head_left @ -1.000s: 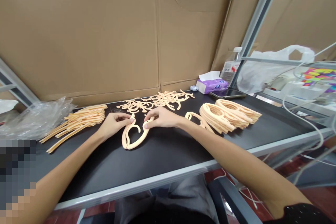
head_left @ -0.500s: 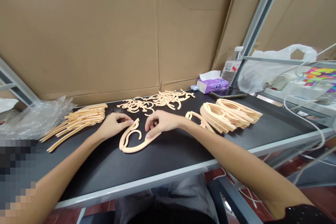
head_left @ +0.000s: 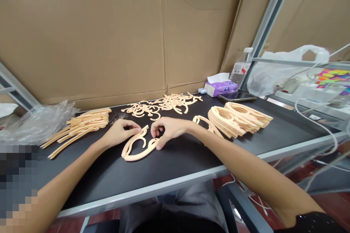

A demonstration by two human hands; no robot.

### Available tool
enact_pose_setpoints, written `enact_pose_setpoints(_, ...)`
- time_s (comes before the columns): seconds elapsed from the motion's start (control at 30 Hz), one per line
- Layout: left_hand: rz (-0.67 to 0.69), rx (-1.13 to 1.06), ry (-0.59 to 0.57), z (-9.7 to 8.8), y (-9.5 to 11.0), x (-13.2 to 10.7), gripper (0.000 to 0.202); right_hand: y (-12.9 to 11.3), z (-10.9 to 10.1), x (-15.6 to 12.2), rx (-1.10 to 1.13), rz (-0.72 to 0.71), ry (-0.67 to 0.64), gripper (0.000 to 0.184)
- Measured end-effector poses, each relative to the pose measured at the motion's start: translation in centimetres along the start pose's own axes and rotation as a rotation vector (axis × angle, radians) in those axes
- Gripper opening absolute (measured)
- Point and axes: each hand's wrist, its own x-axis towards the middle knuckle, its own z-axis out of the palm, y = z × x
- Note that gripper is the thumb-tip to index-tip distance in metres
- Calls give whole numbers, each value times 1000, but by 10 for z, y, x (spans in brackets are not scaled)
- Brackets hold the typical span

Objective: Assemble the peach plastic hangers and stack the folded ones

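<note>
The L hand (head_left: 121, 133) is on the left side of a curved peach plastic hanger piece (head_left: 136, 148), which lies flat on the black tabletop (head_left: 177, 169), in front of the person and between both hands. Its fingers are curled, and the fingertips (head_left: 139, 128) are at the piece's upper end, but I cannot tell if they really pinch it. The R hand (head_left: 171, 129) is spread and open above the piece, w/ one fingertip (head_left: 158, 147) resting on its lower arm.

About what is done and left, as far as the view shows: the ring-shaped peach pcs (head_left: 235, 119) are already stacked in overlapping rows on the right side. One more curved pc (head_left: 203, 123) leans just beside this stack. The long straight peach strips (head_left: 79, 126) lie in a fanned bundle on the left, near a crumpled clear plastic bag (head_left: 38, 123). The small hook-shaped pcs (head_left: 161, 103) are still a loose, tangled heap at the back of the tabletop, so many pcs are not in order yet.

Behind them stand a purple tissue pack (head_left: 221, 88), a phone (head_left: 237, 97) and a water bottle (head_left: 240, 69), w/ a cardboard sheet (head_left: 82, 36) along the back edge.
</note>
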Motion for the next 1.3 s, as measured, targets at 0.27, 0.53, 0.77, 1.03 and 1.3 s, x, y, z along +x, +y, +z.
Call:
enact_pose_setpoints(0.27,57,4,-42,1,3,-2,35,-1,2,-2,-30,20,60,42)
enact_pose_setpoints(0.53,88,2,-65,1,4,-2,36,0,3,0,-4,31,86,47)
enact_pose_setpoints(0.77,79,-28,-53,3,5,-2,37,1,4,-2,-104,31,207,60)
enact_pose_setpoints(1.03,58,-109,-40,2,-1,-1,42,-6,5,-6,-153,-32,189,79)
enact_pose_setpoints(1.3,30,-99,-24,-1,-1,0,46,-9,7,-6,-279,-40,206,81)
